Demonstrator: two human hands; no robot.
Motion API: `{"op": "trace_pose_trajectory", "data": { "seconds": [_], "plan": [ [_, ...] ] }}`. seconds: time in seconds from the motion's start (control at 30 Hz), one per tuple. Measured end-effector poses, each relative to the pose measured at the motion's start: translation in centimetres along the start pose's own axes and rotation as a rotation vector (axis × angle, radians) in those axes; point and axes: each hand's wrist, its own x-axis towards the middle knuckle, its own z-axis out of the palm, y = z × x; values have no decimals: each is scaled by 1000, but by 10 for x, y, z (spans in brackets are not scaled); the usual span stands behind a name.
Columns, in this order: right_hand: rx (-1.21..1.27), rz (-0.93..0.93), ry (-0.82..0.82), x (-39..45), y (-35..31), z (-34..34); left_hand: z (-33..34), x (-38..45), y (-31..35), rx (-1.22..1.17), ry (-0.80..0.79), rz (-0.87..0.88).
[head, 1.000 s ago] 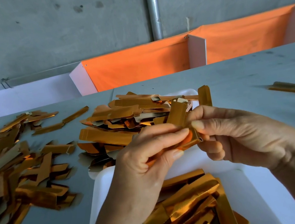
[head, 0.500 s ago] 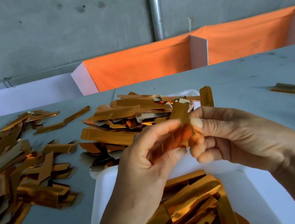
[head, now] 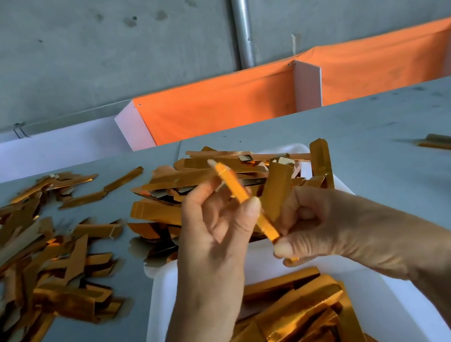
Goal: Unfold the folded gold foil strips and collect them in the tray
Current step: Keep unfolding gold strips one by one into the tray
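While both hands, left hand (head: 222, 238) & right hand (head: 316, 227), pinch one gold strip (head: 238, 195), the white tray (head: 164, 318) holds opened strips (head: 294, 320); far tray (head: 301, 148) heaped w/ folded ones.

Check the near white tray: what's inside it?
The white tray holds a heap of gold foil strips at its near end; bare white floor shows beyond. The left hand and forearm cover its left part.

- strips (head: 299, 331): thin foil, gold, mirror-glossy, creased; some show a pale matt back
- tray (head: 391, 289): white, smooth, looks plastic
- table (head: 389, 147): grey, matt, a few dark specks
- wall (head: 85, 51): bare concrete, rough, stained
- pipe (head: 240, 15): metal, dull sheen
- cloth (head: 218, 108): orange fabric, matt
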Motion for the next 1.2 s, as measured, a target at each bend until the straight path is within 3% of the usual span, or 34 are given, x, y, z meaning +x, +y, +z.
{"op": "trace_pose_trajectory", "data": {
  "seconds": [0.13,0.23,0.33,0.4,0.6,0.77,0.87,1.0,1.2],
  "plan": [
    [-358,12,50,2,0,15,-3,-1,-5,72,-60,-49],
    [-239,-38,95,-5,-5,9,-7,-2,-8,220,-74,-58],
    [-105,-248,395,-9,-13,2,-5,-4,-8,384,-139,-51],
    [-94,-365,513,-9,-15,3,-1,-5,-7,459,-158,0],
    [-557,-183,439,-6,-12,11,2,-6,-7,620,-129,92],
    [-536,-326,644,-4,-12,15,2,-6,-10,690,-113,70],
    [-579,-381,614,-6,-13,17,2,-7,-10,701,-103,60],
    [-617,-264,551,-7,-14,18,5,-8,-8,724,-123,50],
    [-301,-74,362,-9,-18,14,8,-10,-7,754,-137,62]
  ]
}}
